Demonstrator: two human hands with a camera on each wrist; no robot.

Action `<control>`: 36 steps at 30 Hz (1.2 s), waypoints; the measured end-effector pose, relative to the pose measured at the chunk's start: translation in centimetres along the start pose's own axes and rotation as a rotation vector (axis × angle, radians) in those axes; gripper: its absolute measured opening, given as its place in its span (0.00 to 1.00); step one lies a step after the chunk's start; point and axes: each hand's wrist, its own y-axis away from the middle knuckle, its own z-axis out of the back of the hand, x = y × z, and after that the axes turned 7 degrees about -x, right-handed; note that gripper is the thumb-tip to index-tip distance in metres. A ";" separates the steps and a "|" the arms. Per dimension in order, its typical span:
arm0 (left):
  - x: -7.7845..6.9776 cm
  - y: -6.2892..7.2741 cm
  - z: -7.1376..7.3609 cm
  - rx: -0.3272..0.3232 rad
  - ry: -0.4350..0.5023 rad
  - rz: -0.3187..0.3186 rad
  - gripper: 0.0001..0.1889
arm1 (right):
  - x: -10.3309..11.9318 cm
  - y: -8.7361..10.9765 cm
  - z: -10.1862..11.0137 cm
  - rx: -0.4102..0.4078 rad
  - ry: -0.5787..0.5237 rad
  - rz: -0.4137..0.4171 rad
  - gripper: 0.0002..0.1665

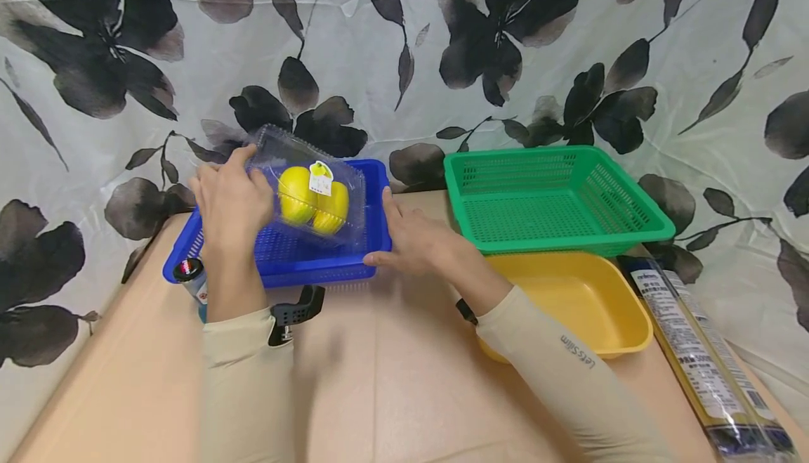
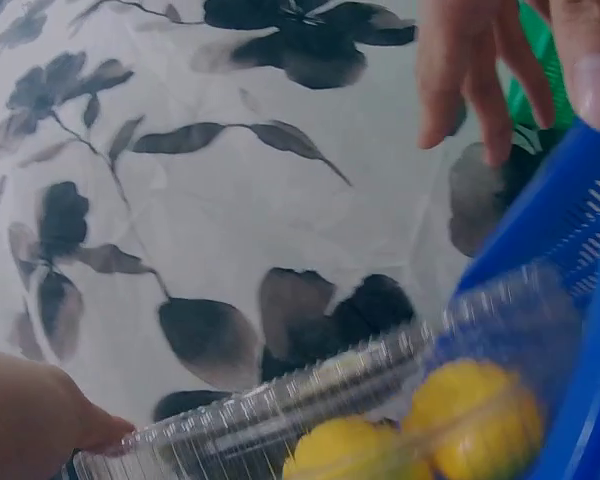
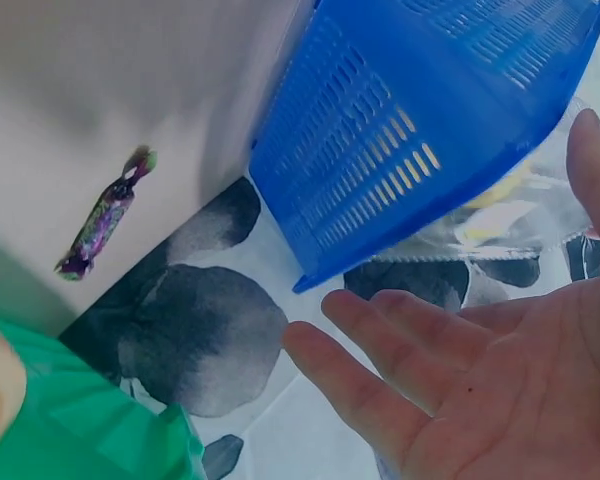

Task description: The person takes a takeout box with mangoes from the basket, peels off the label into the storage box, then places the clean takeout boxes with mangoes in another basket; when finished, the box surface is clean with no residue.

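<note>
While your left hand [image 1: 232, 199] holds one end of the clear box [image 1: 287, 154], your right hand [image 1: 420, 235] stretches out at the blue basket

Box location: upper part of the blue basket [image 1: 316, 266], slanting, left end up by your left hand, its back edge past the basket's far rim. Long axis runs from upper left down to lower right in the head view; right end points into the basket's right half. Can't tell if its underside touches the basket floor. Inside the box, two yellow fruits [image 1: 297, 196] sit side by side, a white label [image 1: 321, 180] facing up at you.

Your left grip: fingers and thumb on the box's left edge, narrow hold. Your right grip: wide, fingers straight and thumb apart, holding nothing, just beside the basket's right end; contact unclear.

Other containers: green basket [image 1: 524, 220] to the right, long side running left to right, slotted floor showing. Yellow tub [image 1: 569, 301] in front of it, partly hidden by your right forearm. Small black-capped container [image 1: 189, 271] stands at the blue basket's left front corner. Long printed packs [image 1: 689, 350] lie at far right, slanting toward you. Right wrist view shows a shiny wrapped candy [image 3: 105, 220] on the table [image 1: 379, 379].
</note>
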 end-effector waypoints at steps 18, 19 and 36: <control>-2.9 3.4 4.5 -0.115 0.099 -0.073 0.27 | -2.2 3.0 3.6 -0.122 -0.098 0.072 0.77; -2.9 3.6 4.7 -0.122 0.105 -0.081 0.27 | -2.3 3.1 3.7 -0.134 -0.126 0.078 0.78; -3.2 5.5 5.3 0.045 0.330 -0.271 0.27 | -5.3 6.9 4.5 -0.342 -0.299 0.130 0.78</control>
